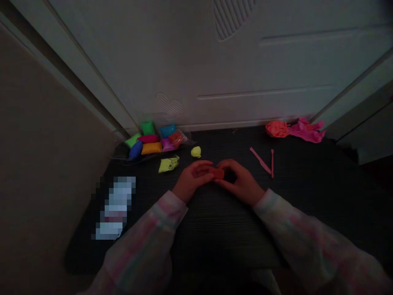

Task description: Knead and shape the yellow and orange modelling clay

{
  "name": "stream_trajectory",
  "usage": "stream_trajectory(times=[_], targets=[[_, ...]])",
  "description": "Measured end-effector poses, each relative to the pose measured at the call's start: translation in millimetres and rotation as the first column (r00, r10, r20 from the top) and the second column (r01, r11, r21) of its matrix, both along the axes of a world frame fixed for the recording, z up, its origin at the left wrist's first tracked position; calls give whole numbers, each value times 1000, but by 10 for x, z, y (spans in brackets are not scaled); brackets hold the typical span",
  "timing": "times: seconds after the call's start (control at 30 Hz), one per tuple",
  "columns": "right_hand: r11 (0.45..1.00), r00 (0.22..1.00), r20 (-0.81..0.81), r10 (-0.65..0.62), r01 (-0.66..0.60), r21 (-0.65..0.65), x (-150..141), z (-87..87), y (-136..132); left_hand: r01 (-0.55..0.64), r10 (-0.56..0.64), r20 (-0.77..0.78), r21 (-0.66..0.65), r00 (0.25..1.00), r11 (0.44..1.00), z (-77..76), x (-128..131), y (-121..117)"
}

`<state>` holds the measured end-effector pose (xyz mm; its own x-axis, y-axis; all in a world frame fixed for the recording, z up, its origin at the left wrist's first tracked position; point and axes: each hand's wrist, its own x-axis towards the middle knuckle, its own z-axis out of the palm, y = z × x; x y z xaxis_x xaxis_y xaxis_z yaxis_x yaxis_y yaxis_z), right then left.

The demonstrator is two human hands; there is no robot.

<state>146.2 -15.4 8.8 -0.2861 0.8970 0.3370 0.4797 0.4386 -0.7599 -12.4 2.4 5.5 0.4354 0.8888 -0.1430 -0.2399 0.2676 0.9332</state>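
Between my hands, just above or on the dark table, is a red-orange piece of modelling clay (218,173). My left hand (195,177) grips its left side, with the thumb along its near edge. On the right side, my right hand (238,180) pinches it between thumb and fingers. The underside of the clay is hidden. Just beyond my left hand sit a small pale yellow lump of clay (195,152) and a crumpled yellow packet (168,164). Two pink modelling tools (260,161) lie to the right of my right hand, touching near their lower ends.
Several coloured clay packets (151,148) lie in clear plastic at the back left. A pixelated bright rectangle (115,209) is at the left. Crumpled orange (277,129) and pink (307,130) pieces rest at the back right. A white panelled door (233,73) stands behind the dark table (221,233).
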Motion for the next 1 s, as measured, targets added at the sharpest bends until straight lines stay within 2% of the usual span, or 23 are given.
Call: stream_trajectory(times=[0.13,0.3,1.0], targets=[[989,998,62,25,-34,147,-22,-5,-7,63,-60,42,-73,997,995,-12,39,-14],[971,991,129,45,-74,227,-62,-5,-9,94,-93,13,-78,996,993,5,64,-36],[979,997,69,39,-52,199,-95,19,-20,113,-109,43,-96,993,989,-2,53,-42]])
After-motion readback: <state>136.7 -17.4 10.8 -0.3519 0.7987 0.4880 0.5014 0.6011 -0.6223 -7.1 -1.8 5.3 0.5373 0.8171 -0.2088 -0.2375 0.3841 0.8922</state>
